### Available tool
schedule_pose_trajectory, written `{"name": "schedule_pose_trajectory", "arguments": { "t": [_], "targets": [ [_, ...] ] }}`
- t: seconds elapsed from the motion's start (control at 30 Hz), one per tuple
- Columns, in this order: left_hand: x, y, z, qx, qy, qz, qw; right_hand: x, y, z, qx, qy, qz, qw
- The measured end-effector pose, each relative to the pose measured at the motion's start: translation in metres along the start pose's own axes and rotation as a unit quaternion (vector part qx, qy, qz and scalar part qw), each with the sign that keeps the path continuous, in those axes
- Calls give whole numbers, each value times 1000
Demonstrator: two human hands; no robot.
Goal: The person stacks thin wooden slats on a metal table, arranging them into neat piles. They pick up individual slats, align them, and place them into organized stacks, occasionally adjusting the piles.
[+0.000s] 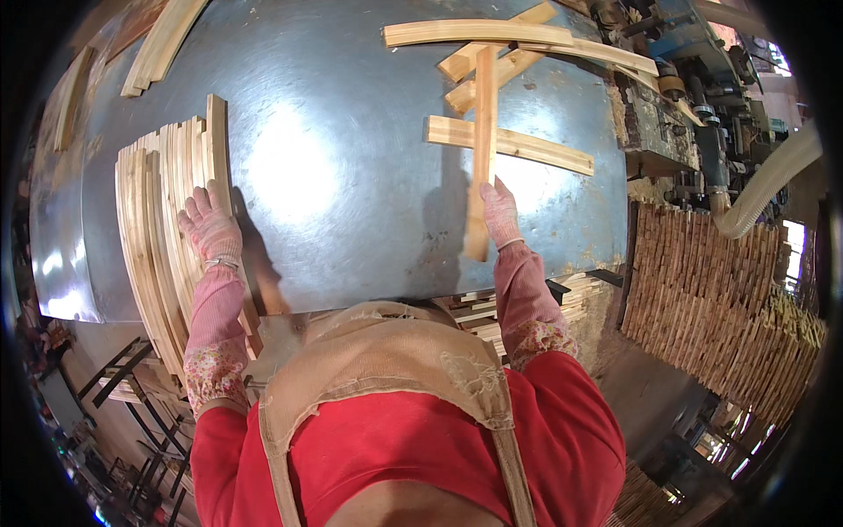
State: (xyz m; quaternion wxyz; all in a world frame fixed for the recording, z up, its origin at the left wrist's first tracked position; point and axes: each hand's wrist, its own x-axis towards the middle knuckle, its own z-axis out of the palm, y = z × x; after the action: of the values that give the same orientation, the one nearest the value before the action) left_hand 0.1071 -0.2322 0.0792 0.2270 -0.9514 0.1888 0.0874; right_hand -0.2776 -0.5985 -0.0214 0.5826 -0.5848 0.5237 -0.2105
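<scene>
My left hand [212, 227], in a pale work glove, lies with fingers spread on top of a row of light wooden strips [158, 202] set side by side at the left of the metal table. Its fingertips rest near the raised strip [217, 145] on the row's right edge. My right hand [501, 215], gloved too, grips a single wooden strip [484, 149] by its right edge near the close end. That strip points away from me and crosses over another strip [544, 149]. Underneath the right hand, its palm and some fingers are hidden.
Several loose strips [474, 33] lie crossed at the table's far right. More strips [165, 44] sit at the far left of the metal table [351, 237]. Machinery with a ribbed hose [773, 180] stands right, above a large stack of wood pieces [702, 299]. A black metal frame [132, 386] is lower left.
</scene>
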Motion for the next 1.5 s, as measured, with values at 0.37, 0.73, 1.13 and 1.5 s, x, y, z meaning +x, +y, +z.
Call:
{"name": "schedule_pose_trajectory", "arguments": {
  "t": [0.37,0.73,1.13,1.5],
  "targets": [
    [-87,82,-17,-471,-146,111,863,-54,-93,130,-163,-275,-37,947],
    [-117,-41,97,-213,70,-87,971,123,-106,24,-654,-154,-277,687],
    [-122,-18,20,-395,168,65,901,1,-135,420,-342,-337,-174,860],
    [-60,23,18,-441,157,156,870,178,-199,405,-590,-139,-504,615]
  ]
}}
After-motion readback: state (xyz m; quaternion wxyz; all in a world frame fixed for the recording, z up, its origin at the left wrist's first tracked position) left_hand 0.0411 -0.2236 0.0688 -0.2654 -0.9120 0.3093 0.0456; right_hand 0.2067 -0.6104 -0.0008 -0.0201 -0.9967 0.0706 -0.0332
